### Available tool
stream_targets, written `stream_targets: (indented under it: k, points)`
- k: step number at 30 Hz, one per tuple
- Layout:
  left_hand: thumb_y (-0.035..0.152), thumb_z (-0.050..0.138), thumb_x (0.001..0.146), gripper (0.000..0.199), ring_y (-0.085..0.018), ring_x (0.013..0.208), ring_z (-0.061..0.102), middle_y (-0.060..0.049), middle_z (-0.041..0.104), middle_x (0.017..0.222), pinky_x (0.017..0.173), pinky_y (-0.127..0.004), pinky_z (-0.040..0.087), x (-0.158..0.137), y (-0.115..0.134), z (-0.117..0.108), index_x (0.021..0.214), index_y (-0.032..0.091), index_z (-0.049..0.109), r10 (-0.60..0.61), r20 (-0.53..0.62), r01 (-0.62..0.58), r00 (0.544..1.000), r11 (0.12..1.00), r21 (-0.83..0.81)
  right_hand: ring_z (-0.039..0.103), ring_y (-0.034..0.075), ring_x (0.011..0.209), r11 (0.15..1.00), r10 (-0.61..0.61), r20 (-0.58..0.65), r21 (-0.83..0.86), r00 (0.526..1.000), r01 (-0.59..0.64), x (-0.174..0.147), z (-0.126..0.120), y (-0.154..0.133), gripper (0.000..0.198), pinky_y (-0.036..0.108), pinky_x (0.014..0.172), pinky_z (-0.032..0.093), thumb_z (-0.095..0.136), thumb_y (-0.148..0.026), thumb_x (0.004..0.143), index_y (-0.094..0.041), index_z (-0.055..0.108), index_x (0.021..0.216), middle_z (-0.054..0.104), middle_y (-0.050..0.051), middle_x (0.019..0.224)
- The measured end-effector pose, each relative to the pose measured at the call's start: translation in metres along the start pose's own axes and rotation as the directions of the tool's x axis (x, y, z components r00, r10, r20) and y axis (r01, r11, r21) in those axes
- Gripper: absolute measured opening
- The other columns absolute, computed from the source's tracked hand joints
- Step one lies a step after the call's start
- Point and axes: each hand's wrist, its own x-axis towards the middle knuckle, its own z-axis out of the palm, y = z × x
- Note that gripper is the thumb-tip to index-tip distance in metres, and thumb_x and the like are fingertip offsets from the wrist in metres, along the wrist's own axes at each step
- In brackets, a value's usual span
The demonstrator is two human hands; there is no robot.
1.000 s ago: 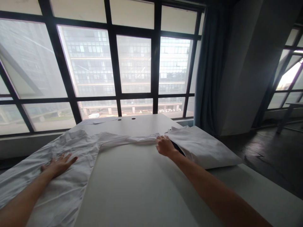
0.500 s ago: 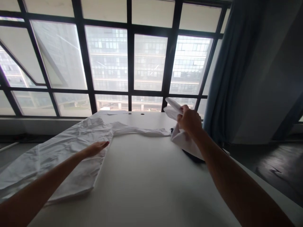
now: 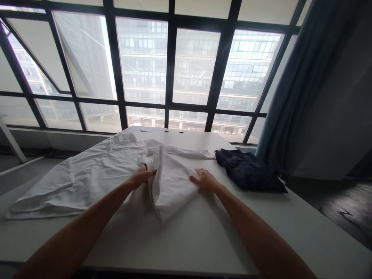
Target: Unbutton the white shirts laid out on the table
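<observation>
- Black-framed glass window (image 3: 142,62) spans the space beyond the table.
- White flat-topped table (image 3: 174,248) stretches under both hands.
- Blue-grey fabric curtain (image 3: 293,89) hangs past the table's far right corner.
- White wrinkled fabric garment (image 3: 87,178) lies spread over the table's left side.
- White loosely folded cloth (image 3: 174,190) sits mid-table, one fold standing up.
- Navy fabric bundle (image 3: 247,170) rests on the table's right side.
- Left hand (image 3: 142,177), mid-table, grasps the cloth's left edge.
- Right hand (image 3: 205,179) touches its right corner, fingers slightly spread; I cannot tell whether it pinches.
</observation>
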Motion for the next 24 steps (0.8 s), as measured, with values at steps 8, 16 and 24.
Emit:
stream_targets:
  k: [8, 16, 24]
  points:
    - [0.03, 0.059, 0.082, 0.048, -0.029, 0.117, 0.061, -0.012, 0.067, 0.126, 0.104, -0.038, 0.046, -0.012, 0.011, 0.021, 0.129, 0.019, 0.065, 0.457, 0.301, -0.541, 0.837, 0.77, 0.339, 0.067, 0.021, 0.1, 0.903, 0.074, -0.09, 0.43, 0.993, -0.029, 0.017, 0.022, -0.003, 0.072, 0.031, 0.093, 0.05, 0.066, -0.026, 0.081, -0.012, 0.044, 0.148, 0.073, 0.008, 0.107]
    - [0.047, 0.043, 0.09, 0.041, -0.023, 0.07, 0.064, -0.007, 0.068, 0.07, 0.067, -0.029, 0.05, 0.006, 0.013, -0.024, 0.088, 0.015, 0.067, 0.466, -0.441, -0.29, 0.767, 0.865, 0.41, 0.066, 0.022, 0.085, 0.577, 0.114, -0.179, 0.812, 0.977, 0.082, 0.018, -0.02, 0.016, 0.029, 0.035, 0.08, 0.053, 0.064, -0.037, 0.08, -0.016, 0.071, 0.1, 0.072, 0.007, 0.088]
    - [0.046, 0.051, 0.086, 0.042, -0.032, 0.103, 0.067, -0.017, 0.073, 0.102, 0.085, -0.034, 0.052, 0.025, -0.015, -0.042, 0.107, 0.012, 0.063, 0.168, -0.458, 0.019, 0.873, 0.926, 0.377, 0.063, 0.016, 0.06, 0.668, -0.289, 0.332, 0.742, 0.898, -0.06, -0.015, -0.048, 0.021, 0.066, 0.032, 0.062, 0.054, 0.067, -0.077, 0.069, -0.013, 0.065, 0.086, 0.066, 0.006, 0.079]
